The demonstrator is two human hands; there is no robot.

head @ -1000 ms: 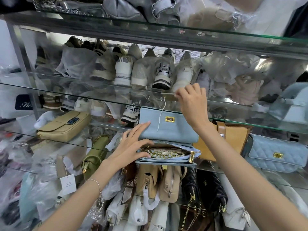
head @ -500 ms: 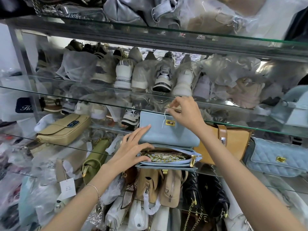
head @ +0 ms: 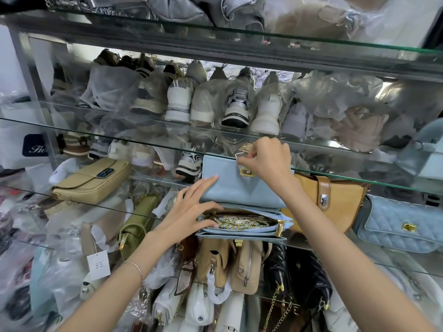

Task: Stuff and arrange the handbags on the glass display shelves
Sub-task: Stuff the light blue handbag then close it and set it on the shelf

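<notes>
Blue handbag (head: 239, 190) stands at the front of a glass shelf (head: 318, 248), near the middle of the view; its flap is lifted upright and its zipped top is open, showing a gold chain (head: 239, 222) coiled inside; a gold clasp (head: 246, 173) sits on the raised flap. Left hand (head: 189, 212) lies against the left end of this handbag; its fingers are straight and spread, the forefinger flat on the flap and the thumb at the edge of the opening; it grips nothing; a thin bracelet (head: 134, 267) circles the wrist. Right hand (head: 266, 161) is at the top edge of the flap, fingers curled in, pinching a small gold tag (head: 247, 147) by its string just above the clasp. Tan bag (head: 335, 202) with a brown strap stands just behind and to the right of the handbag, touching it; a quilted blue bag (head: 395, 226) lies further right on the same shelf. Beige bag (head: 93, 180) and an olive bag (head: 139, 221) lie to the left, well apart from the hands. Sneakers (head: 236, 106), some in plastic wrap, line the shelf above. Two beige bags (head: 230, 264) and black quilted bags (head: 299, 271) stand on the shelf below.
</notes>
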